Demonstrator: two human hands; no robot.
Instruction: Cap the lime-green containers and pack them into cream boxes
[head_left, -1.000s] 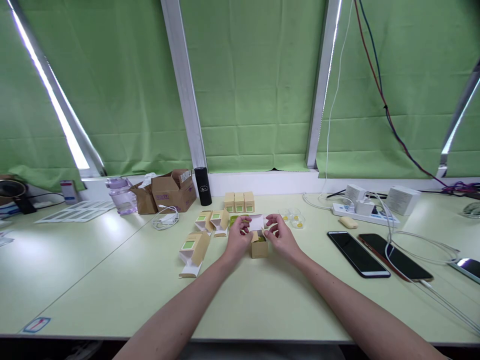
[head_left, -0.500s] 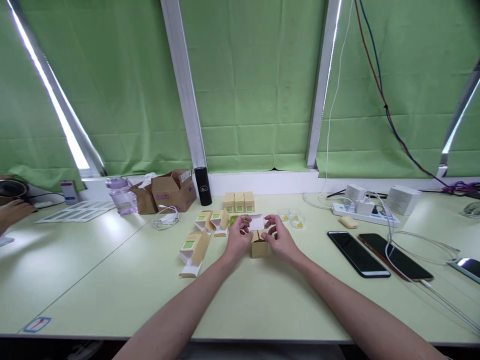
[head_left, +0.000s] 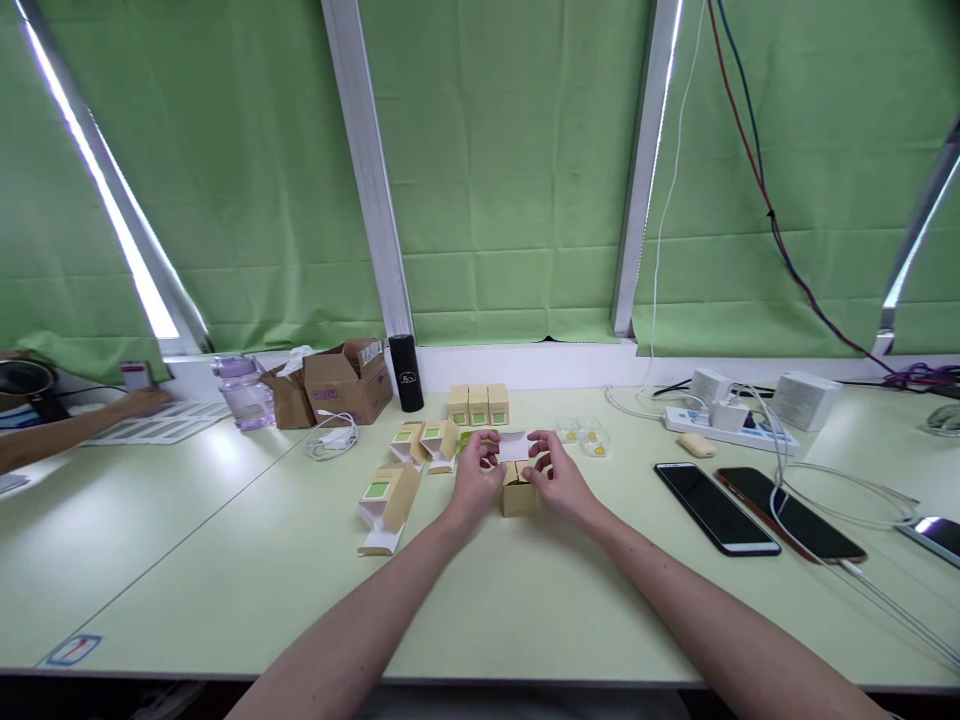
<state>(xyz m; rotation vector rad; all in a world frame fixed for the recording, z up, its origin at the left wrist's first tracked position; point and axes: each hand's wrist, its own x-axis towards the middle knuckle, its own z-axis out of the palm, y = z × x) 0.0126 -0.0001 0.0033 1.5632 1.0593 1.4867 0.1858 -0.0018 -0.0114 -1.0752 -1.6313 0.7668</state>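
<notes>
A small brown cardboard box (head_left: 519, 500) stands upright on the table in front of me, its white-lined lid flap (head_left: 514, 445) raised at the back. From the left, my left hand (head_left: 477, 474) grips the top, fingers curled at the flap's edge. My right hand (head_left: 559, 472) does the same from the right, its thumb on the box's top. A little green (head_left: 466, 438) shows behind my left hand; what it is I cannot tell. Left of it lie opened boxes (head_left: 391, 495) with green labels. Closed boxes (head_left: 478, 405) stand in a row behind.
Clear round containers with yellow bits (head_left: 595, 441) sit right of my hands. Phones (head_left: 716, 508), cables and a power strip (head_left: 727, 428) lie further right. At the back left are a black cylinder (head_left: 406, 372), a carton (head_left: 349, 380) and a purple bottle (head_left: 244, 392). Another person's arm (head_left: 82, 428) reaches in.
The other person's arm at far left has stretched further right over the white sheets. My hands and the small box have hardly moved.
</notes>
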